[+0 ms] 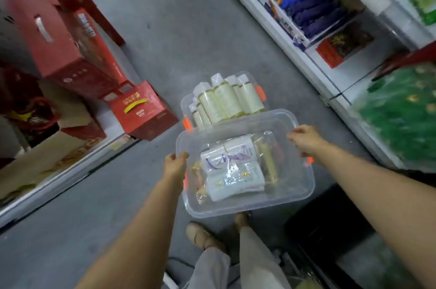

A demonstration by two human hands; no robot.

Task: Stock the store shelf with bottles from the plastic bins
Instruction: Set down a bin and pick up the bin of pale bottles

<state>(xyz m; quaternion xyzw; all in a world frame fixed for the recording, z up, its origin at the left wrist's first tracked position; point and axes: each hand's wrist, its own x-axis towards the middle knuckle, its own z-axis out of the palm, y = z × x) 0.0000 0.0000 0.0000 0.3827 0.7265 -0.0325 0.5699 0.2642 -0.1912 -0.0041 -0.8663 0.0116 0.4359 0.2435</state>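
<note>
A clear plastic lid [292,184] is held over a clear bin with orange latches on the grey floor. My left hand [175,164] grips the lid's left edge and my right hand [305,141] grips its right edge. Through the lid I see white bottles [232,168] wrapped in clear film lying in that bin. Just beyond it stands a second open bin [258,94] packed with upright pale yellow bottles [224,99] with white caps.
A white store shelf [313,62] runs along the right, with blue and yellow items and green packets. Red cartons [141,109] and open cardboard boxes line the left. My feet [200,236] stand right behind the bin. Grey aisle floor lies ahead.
</note>
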